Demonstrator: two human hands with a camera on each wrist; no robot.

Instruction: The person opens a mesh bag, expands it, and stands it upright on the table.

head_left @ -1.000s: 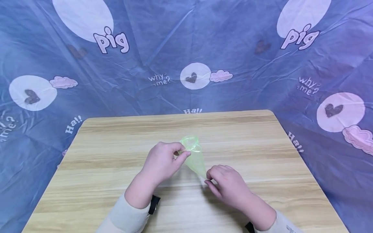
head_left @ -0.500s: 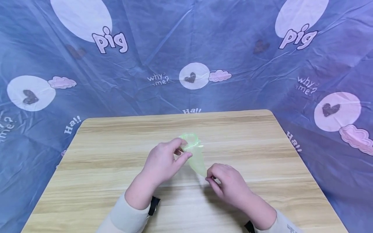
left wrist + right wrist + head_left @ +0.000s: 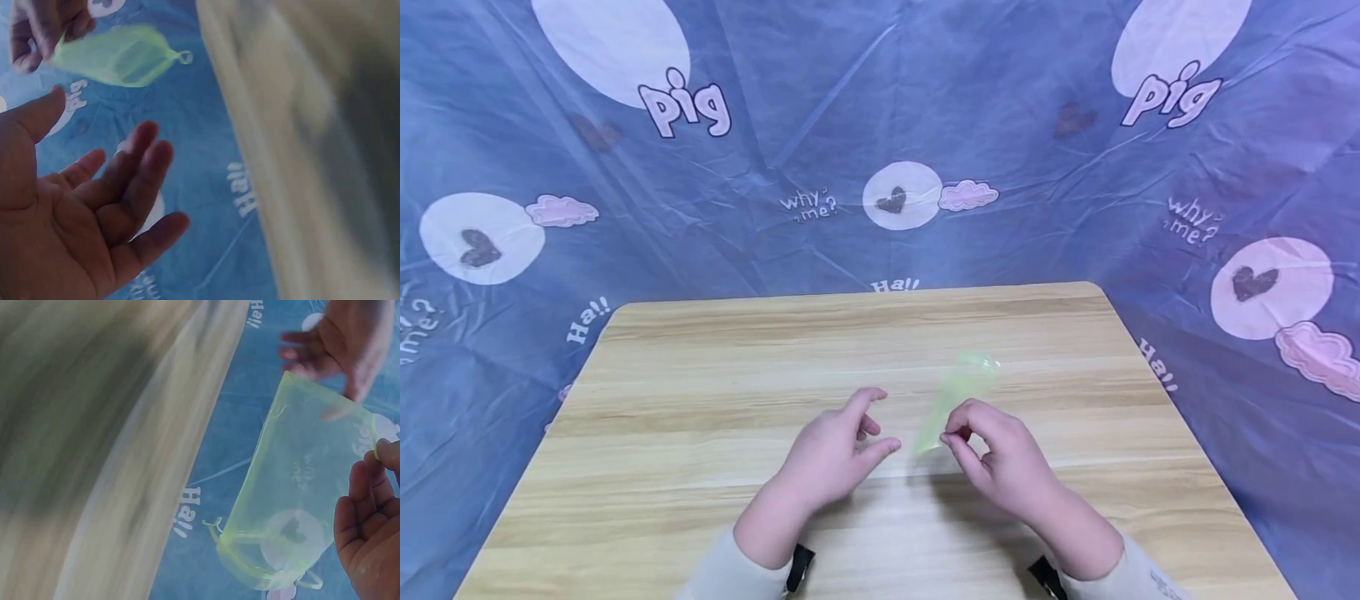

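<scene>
A sheer light-green organza drawstring bag (image 3: 964, 385) hangs over the table, held up by my right hand (image 3: 1009, 458). Thumb and forefinger pinch it at one corner of its closed end. In the right wrist view the see-through bag (image 3: 294, 462) spreads out flat, with ribbon ends (image 3: 215, 530) at its drawstring mouth. My left hand (image 3: 827, 457) is off to the left of the bag, fingers spread and nothing in them. The left wrist view shows that palm (image 3: 81, 231) bare, and a small ribbon loop (image 3: 185, 57) at the bag's far end.
A light wood-grain table (image 3: 715, 367) lies under both hands. Behind it and at both sides hangs a blue printed cloth (image 3: 820, 100) with white ovals, hearts and lettering.
My left hand has let go of the bag's mouth and drawn back toward me. The bag has swung to the right, still pinched by my right hand, which has moved slightly right and away.
</scene>
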